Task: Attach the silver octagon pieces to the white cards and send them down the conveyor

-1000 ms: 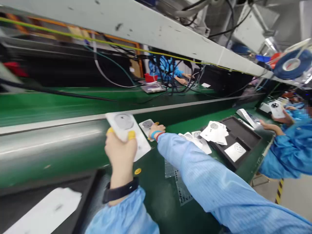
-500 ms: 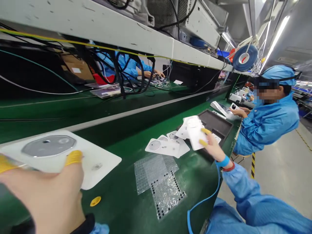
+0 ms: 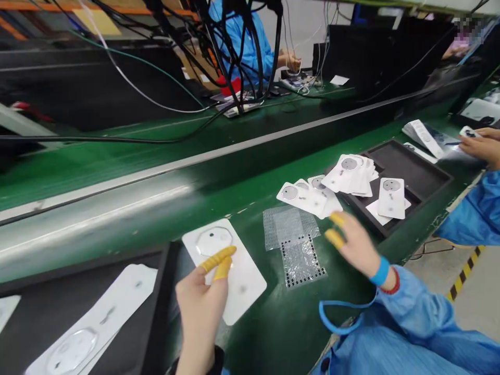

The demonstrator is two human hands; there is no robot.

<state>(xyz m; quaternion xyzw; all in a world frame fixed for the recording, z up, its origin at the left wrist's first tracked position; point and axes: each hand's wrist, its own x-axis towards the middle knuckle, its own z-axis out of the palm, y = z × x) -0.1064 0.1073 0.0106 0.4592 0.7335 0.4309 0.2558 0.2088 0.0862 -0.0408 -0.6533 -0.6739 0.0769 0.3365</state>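
Observation:
My left hand (image 3: 203, 307), with yellow cots on thumb and forefinger, is closed on a white phone back cover (image 3: 246, 278). This cover has an octagonal camera ring near its top and is tilted over the bench. My right hand (image 3: 353, 242), also with yellow finger cots and a blue wrist strap, is empty, its fingers apart and slightly blurred. Beyond it, several more white covers (image 3: 302, 199) lie fanned on the bench. A pile of covers (image 3: 347, 177) overlaps the edge of a dark tray (image 3: 414, 156), and another cover (image 3: 391, 200) lies inside the tray.
Clear plastic sheets (image 3: 295, 245), one edged with black dots, lie mid-bench. At lower left, a second dark tray (image 3: 164, 307) contains long white covers (image 3: 105, 312). A blue cord (image 3: 339, 328) loops from my wrist. A co-worker's hands (image 3: 484, 143) hold a phone part at right.
My right hand has let go of the white cover it held and drawn back from the pile. My view has turned left and down, showing the left-hand tray; my left hand still holds its cover.

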